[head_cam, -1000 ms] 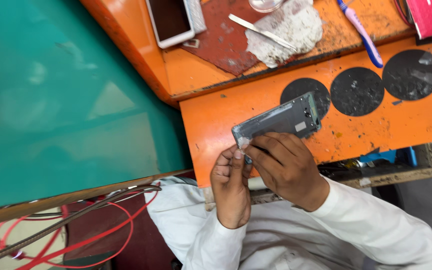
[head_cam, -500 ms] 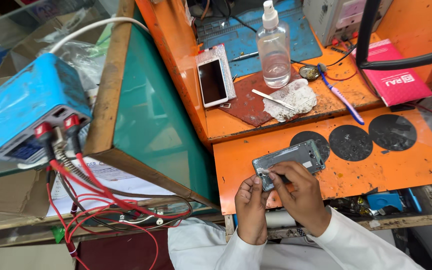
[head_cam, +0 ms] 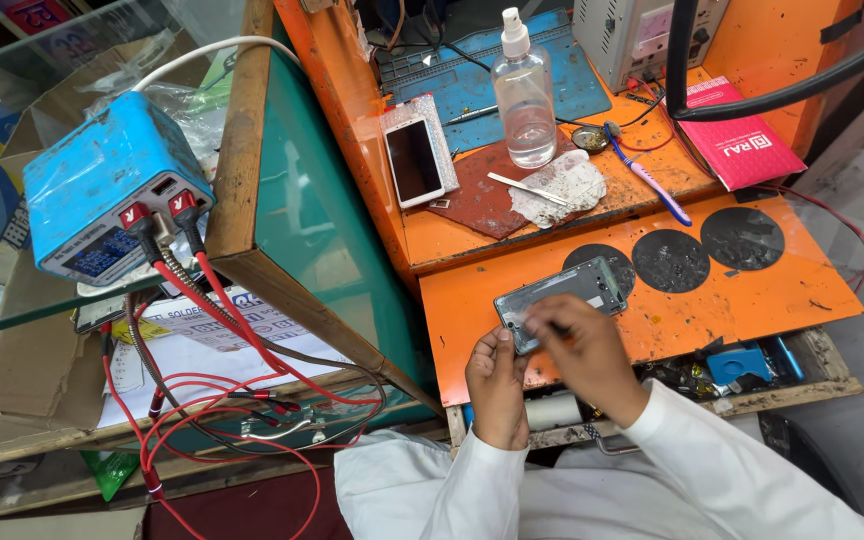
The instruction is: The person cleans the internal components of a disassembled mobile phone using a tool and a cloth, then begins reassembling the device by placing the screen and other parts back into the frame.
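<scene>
My left hand [head_cam: 497, 385] grips the near left end of an opened grey phone body [head_cam: 570, 292], which lies slanted over the orange pull-out shelf [head_cam: 752, 310]. My right hand [head_cam: 582, 350] covers the lower edge of the phone body, fingers pinched at its left part; whether they hold a small tool or part is hidden. Both sleeves are white.
Three black round pads [head_cam: 670, 260] sit on the shelf. On the upper bench: a white phone [head_cam: 414, 162], a clear spray bottle [head_cam: 524, 95], a crumpled cloth [head_cam: 564, 186], a blue-handled brush [head_cam: 647, 185] and a pink booklet [head_cam: 742, 140]. A blue power unit [head_cam: 102, 190] with red leads stands left.
The head view has swung up and back, taking in the bench and the blue power unit. Both hands stay on the phone body, and my right hand has slid towards its left end.
</scene>
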